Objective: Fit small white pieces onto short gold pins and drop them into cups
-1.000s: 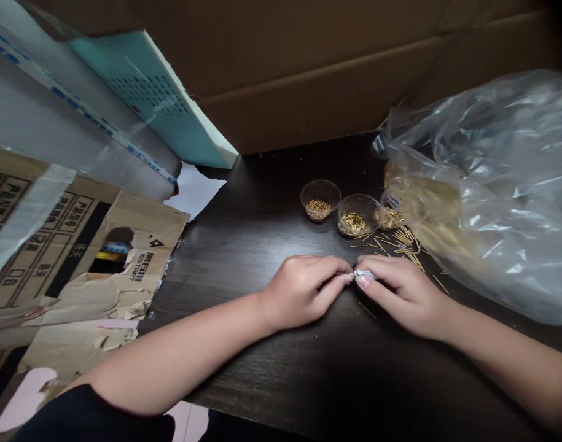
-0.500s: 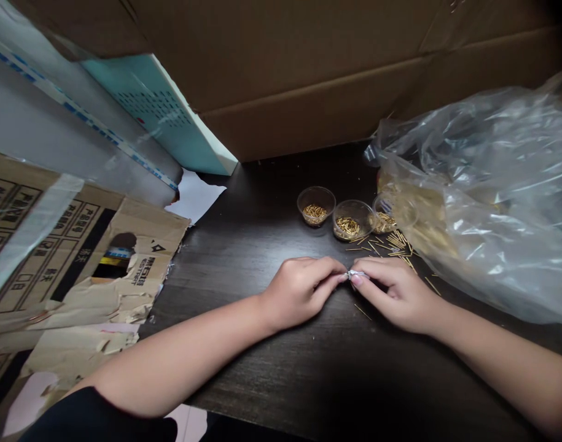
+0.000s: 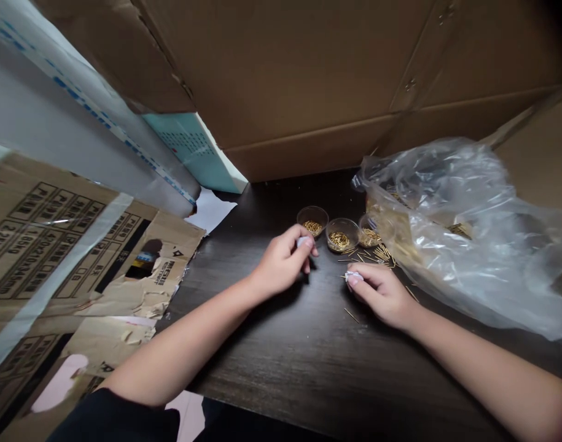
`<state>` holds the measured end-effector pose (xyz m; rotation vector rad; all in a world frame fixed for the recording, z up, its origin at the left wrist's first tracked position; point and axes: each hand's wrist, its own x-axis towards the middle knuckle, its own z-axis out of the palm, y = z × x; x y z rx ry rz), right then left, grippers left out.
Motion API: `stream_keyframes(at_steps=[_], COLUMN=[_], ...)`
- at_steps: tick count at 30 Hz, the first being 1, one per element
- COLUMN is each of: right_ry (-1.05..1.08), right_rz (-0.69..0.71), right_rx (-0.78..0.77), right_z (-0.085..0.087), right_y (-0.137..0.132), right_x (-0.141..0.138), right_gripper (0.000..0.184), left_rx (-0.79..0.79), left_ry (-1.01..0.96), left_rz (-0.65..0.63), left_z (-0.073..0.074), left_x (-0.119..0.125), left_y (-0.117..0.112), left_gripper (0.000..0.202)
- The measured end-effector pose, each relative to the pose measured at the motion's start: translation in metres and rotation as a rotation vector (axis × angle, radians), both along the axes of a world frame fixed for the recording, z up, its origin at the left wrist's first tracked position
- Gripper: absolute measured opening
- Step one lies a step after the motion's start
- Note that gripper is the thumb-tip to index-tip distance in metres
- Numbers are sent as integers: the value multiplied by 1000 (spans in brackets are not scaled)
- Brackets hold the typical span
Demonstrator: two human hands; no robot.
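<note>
My right hand (image 3: 384,296) pinches a thin gold pin (image 3: 343,276) between thumb and index finger. The pin's tip sticks out to the left, and something whitish shows at those fingertips. My left hand (image 3: 283,259) is raised just in front of the left clear cup (image 3: 301,216), thumb and index closed together. A pale patch shows at its thumb; whether it holds anything is hidden. Short gold pieces fill the bottoms of the left cup, the middle cup (image 3: 329,228) and the right cup (image 3: 362,222). Longer gold pins (image 3: 382,254) lie loose in front of the cups.
A large clear plastic bag (image 3: 469,264) with gold pieces inside spreads over the right side of the dark table (image 3: 271,350). One loose pin (image 3: 351,315) lies near my right hand. A cardboard wall (image 3: 299,80) rises behind; a torn carton (image 3: 78,245) stands at left.
My hands have parted: the left moved up and left towards the left cup, while the right stays nearly in place, its pin tip now showing. The camera view has tilted somewhat.
</note>
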<state>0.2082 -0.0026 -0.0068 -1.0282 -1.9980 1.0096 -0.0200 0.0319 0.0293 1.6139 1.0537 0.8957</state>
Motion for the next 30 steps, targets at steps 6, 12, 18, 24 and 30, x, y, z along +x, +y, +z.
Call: stream_keyframes(at_steps=[6,12,18,24,30], right_ry=[-25,-37,-38,-39,-43], right_rz=[9,11,19,27,33], right_rx=[21,19,30,29,21], right_z=[-2,-2,-2,-3,-3], right_y=[1,1,2,3,3], right_x=[-3,-6,-7,-7,-6], right_gripper=[42,42,42,41,41], left_rx=[219,524,391,357,387], left_ry=[455,1092,1445,1491,1461], left_rz=[-65,-244,-301,-291,-314], left_z=[43,73,76,67,72], left_x=[-10,12,47,67,60], left_y=[38,75,82,82,84], left_gripper=[24,27,17,20,23])
